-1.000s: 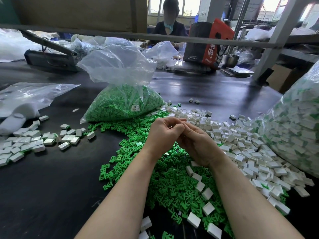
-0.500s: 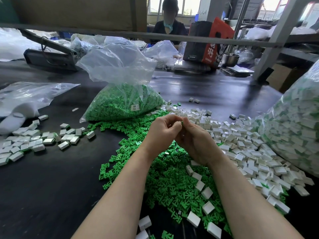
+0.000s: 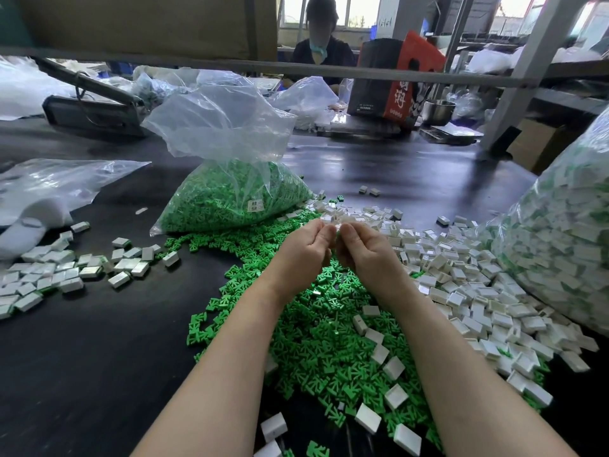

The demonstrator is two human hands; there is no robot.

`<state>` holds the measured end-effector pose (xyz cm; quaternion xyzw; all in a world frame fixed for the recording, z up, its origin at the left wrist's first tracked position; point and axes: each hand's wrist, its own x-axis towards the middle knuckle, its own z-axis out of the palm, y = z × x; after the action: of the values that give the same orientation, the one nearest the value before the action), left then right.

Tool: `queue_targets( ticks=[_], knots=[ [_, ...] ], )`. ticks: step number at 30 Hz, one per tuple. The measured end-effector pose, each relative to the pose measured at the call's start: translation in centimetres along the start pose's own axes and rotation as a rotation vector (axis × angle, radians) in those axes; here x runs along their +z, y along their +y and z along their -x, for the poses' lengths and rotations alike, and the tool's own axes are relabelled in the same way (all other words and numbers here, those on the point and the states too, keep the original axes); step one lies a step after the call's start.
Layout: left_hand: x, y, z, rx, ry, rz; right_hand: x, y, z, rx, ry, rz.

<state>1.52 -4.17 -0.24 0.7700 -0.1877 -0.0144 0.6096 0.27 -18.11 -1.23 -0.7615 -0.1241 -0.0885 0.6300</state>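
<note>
My left hand (image 3: pixel 304 255) and my right hand (image 3: pixel 367 255) meet above a heap of small green plastic pieces (image 3: pixel 316 338) on the black table. Their curled fingertips pinch a small part (image 3: pixel 336 229) between them; it is mostly hidden, so its kind is unclear. A spread of white rectangular caps (image 3: pixel 461 285) lies to the right of my hands. A row of joined white-and-green pieces (image 3: pixel 66 272) sits at the left.
A clear bag of green pieces (image 3: pixel 230 199) stands beyond my hands. A large bag of white caps (image 3: pixel 566 245) bulges at the right edge. An empty plastic bag (image 3: pixel 49 186) lies at far left. A person sits across the table (image 3: pixel 319 44), behind a metal rail.
My hands have drawn slightly apart at the wrists, and the fingertips now work at a small part held between them. The piles have not moved.
</note>
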Motion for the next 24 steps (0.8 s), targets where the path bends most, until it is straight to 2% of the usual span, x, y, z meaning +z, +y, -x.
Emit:
queue_targets(
  ticks=[5, 13, 17, 21, 24],
  knots=[
    [0.1, -0.3, 0.0, -0.006, -0.060, 0.127, 0.2, 0.0, 0.0, -0.002, -0.028, 0.007],
    [-0.5, 0.3, 0.3, -0.015, -0.169, 0.076, -0.5, 0.1, 0.3, 0.009, -0.076, -0.026],
    [-0.7, 0.6, 0.1, -0.016, -0.114, 0.008, -0.6, 0.2, 0.1, -0.004, -0.049, -0.041],
    [-1.2, 0.6, 0.2, -0.015, -0.087, 0.038, -0.7, 0.1, 0.0, 0.011, 0.006, -0.104],
    [-1.3, 0.7, 0.2, 0.008, -0.018, 0.023, -0.7, -0.2, 0.1, 0.123, -0.001, -0.172]
  ],
)
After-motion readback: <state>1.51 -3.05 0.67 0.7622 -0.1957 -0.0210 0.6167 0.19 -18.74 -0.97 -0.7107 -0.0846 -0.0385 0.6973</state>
